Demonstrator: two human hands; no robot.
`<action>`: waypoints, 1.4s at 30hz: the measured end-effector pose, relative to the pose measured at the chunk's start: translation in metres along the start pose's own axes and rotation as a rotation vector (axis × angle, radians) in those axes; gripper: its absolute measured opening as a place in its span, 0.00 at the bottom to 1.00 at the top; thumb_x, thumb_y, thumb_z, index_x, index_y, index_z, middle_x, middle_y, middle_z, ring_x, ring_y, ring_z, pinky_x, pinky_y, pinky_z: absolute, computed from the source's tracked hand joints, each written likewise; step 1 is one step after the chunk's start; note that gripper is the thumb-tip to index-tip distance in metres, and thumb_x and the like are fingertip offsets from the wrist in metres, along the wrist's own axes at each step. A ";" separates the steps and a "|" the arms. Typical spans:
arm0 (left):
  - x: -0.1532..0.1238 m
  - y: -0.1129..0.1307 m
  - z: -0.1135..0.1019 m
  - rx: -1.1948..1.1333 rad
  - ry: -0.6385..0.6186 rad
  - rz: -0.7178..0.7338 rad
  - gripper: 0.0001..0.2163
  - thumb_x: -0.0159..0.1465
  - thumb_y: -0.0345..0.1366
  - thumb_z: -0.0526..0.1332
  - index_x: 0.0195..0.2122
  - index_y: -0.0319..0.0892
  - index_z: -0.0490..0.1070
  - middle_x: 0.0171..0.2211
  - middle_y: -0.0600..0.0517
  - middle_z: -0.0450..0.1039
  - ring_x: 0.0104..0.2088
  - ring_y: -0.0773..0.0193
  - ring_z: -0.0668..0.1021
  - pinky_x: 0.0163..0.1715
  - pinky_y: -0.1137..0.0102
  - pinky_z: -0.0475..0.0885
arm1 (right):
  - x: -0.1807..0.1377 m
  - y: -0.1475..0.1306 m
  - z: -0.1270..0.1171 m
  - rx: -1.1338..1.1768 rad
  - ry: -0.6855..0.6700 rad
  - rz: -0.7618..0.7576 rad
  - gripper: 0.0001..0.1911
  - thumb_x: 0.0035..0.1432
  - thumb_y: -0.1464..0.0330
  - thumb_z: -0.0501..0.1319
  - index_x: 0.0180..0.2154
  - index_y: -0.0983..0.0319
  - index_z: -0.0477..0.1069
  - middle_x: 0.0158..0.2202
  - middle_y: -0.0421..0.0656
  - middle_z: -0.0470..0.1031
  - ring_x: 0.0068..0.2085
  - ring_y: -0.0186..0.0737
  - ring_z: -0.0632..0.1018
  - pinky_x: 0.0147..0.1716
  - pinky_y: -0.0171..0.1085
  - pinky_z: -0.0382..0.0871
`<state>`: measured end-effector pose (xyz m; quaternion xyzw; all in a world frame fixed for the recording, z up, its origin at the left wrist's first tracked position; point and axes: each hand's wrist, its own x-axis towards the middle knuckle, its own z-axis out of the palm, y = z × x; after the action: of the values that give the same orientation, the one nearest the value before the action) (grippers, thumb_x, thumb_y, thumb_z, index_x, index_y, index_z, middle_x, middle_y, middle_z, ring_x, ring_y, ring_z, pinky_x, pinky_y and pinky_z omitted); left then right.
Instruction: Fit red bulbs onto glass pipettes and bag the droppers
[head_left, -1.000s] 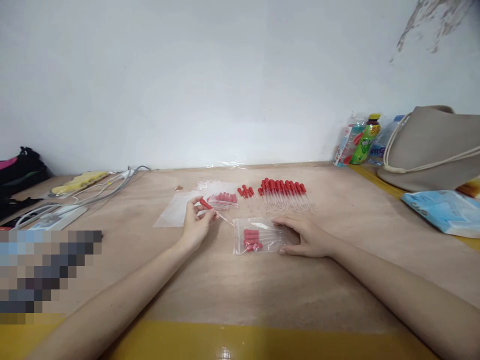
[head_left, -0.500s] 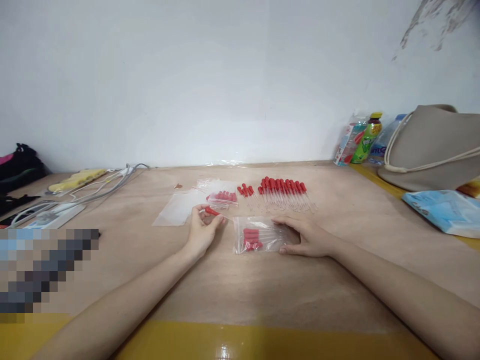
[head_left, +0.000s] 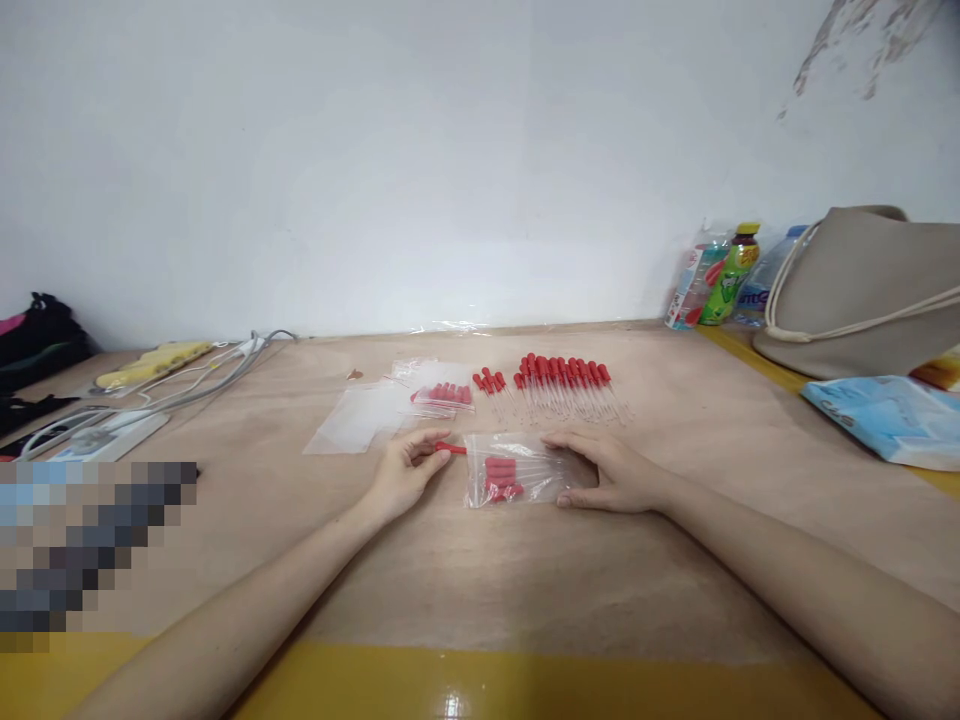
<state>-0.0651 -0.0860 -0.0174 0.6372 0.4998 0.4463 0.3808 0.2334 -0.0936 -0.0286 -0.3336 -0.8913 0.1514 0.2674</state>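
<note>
My left hand [head_left: 409, 472] pinches a dropper [head_left: 451, 450] by its red rubber bulb, at the left, open-looking end of a clear zip-lock bag [head_left: 547, 487]. The dropper's thin tube points right, into or over the bag's mouth; which one I cannot tell. Inside the bag several droppers lie side by side, their red bulbs [head_left: 501, 478] toward the left. My right hand [head_left: 611, 475] curves around the bag's right end, fingers on the upper edge and thumb on the lower. Behind the bag lie a large row of droppers [head_left: 566, 372] and a smaller group [head_left: 490, 381].
A filled bag of droppers [head_left: 444, 394] rests on flat clear bags [head_left: 349, 418] behind my left hand. Cables and a power strip [head_left: 120, 432] lie left. Bottles [head_left: 731, 275], a grey drawstring bag [head_left: 862, 290] and a blue packet [head_left: 881, 420] stand or lie right.
My left hand has moved slightly right and down, bringing the dropper's bulb close to the bag's left end. My right hand and the bag have stayed nearly still.
</note>
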 end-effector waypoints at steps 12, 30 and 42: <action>0.007 -0.009 0.023 0.040 -0.084 0.081 0.11 0.50 0.34 0.63 0.32 0.40 0.63 0.31 0.53 0.69 0.30 0.67 0.74 0.32 0.71 0.70 | 0.000 -0.001 0.000 -0.001 0.002 0.003 0.35 0.46 0.53 0.63 0.54 0.60 0.60 0.51 0.50 0.67 0.50 0.49 0.69 0.48 0.48 0.63; -0.002 -0.009 0.024 0.206 -0.009 0.107 0.09 0.50 0.30 0.61 0.34 0.40 0.66 0.30 0.53 0.70 0.28 0.69 0.71 0.30 0.73 0.66 | 0.000 0.000 0.000 -0.004 -0.002 0.003 0.34 0.46 0.54 0.63 0.54 0.60 0.60 0.52 0.50 0.66 0.51 0.49 0.68 0.49 0.48 0.63; -0.005 -0.007 0.024 0.216 -0.086 0.133 0.17 0.53 0.29 0.58 0.44 0.42 0.60 0.35 0.52 0.73 0.28 0.69 0.72 0.31 0.72 0.66 | 0.001 0.000 0.000 -0.015 -0.008 -0.001 0.34 0.46 0.54 0.63 0.53 0.61 0.60 0.51 0.50 0.67 0.50 0.49 0.69 0.48 0.48 0.63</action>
<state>-0.0450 -0.0899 -0.0326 0.7247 0.4848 0.3866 0.3006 0.2331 -0.0935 -0.0279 -0.3344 -0.8936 0.1459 0.2615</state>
